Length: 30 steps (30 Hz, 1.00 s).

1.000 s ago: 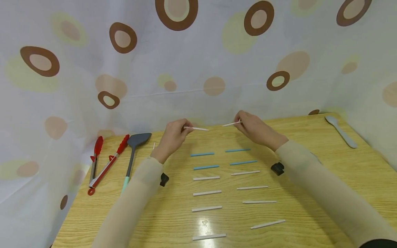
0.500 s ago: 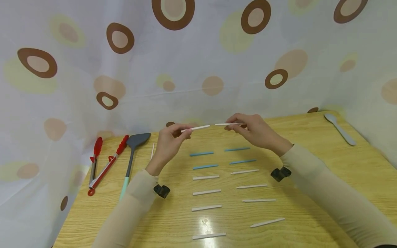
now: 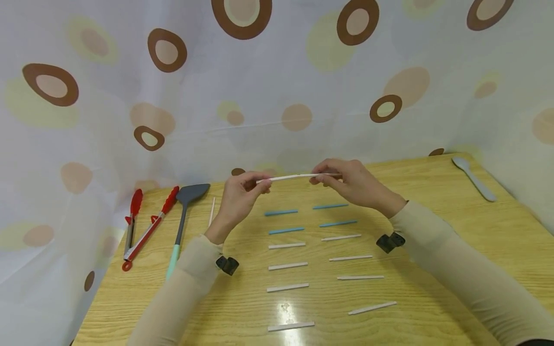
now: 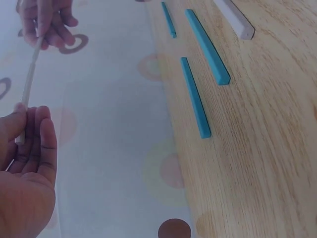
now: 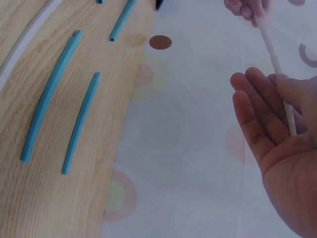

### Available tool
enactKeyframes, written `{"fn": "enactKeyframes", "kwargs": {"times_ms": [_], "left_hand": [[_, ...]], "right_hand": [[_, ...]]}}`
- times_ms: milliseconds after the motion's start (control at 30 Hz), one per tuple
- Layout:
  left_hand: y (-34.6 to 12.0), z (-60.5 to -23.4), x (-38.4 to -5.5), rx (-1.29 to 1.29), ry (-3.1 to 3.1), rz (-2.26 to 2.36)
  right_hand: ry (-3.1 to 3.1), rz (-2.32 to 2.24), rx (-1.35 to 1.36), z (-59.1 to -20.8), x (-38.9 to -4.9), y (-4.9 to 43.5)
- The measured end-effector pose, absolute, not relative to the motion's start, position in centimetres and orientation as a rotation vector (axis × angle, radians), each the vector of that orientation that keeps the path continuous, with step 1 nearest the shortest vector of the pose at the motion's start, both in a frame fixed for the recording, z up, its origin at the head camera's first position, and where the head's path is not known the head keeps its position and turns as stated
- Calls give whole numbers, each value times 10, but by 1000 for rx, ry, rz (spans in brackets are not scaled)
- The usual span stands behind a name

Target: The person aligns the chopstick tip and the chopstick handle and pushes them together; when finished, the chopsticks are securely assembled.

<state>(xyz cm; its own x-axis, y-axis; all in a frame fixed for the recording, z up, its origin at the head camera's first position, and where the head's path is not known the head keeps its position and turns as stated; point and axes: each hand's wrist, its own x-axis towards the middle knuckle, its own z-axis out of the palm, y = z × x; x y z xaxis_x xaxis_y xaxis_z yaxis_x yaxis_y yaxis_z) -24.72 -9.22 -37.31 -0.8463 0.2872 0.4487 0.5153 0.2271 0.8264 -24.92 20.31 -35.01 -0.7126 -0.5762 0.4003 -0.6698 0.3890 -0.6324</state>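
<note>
My left hand (image 3: 237,201) pinches a slim white stick (image 3: 283,178) between thumb and fingers, above the far part of the wooden table. Facing it, my right hand (image 3: 356,181) pinches another white stick (image 3: 308,175), which has a narrower tip. The two sticks meet end to end in one nearly straight line, as the right wrist view also shows along the joined stick (image 5: 270,47). Below the hands, blue sticks (image 3: 281,212) and white sticks (image 3: 287,266) lie in two columns on the table. Those in the right column, like this white stick (image 3: 360,277), have narrowed ends.
Left on the table (image 3: 433,230) are red-tipped tongs (image 3: 149,235) and a grey spatula (image 3: 185,211) with a mint handle. Beside the left wrist lies a single white stick (image 3: 212,211). A grey spoon (image 3: 475,180) lies far right. A patterned curtain (image 3: 259,86) hangs behind the table.
Both hands have drawn inward, bringing the two white sticks from apart to end to end. The sticks on the table have stayed put.
</note>
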Motion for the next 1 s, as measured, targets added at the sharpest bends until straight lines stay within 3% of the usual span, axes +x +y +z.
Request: {"fn": "enactKeyframes", "kwargs": {"times_ms": [600, 833, 1000], "left_hand": [[-89, -373, -243, -783, -2329, -1714], [-87, -354, -225, -795, -2349, -1687], [-91, -373, -238, -791, -2320, -1696]], "right_hand": [[-2472, 1322, 1210, -353, -250, 202], [-2449, 1377, 1235, -354, -250, 199], [-2415, 1420, 1225, -354, -248, 195]]}}
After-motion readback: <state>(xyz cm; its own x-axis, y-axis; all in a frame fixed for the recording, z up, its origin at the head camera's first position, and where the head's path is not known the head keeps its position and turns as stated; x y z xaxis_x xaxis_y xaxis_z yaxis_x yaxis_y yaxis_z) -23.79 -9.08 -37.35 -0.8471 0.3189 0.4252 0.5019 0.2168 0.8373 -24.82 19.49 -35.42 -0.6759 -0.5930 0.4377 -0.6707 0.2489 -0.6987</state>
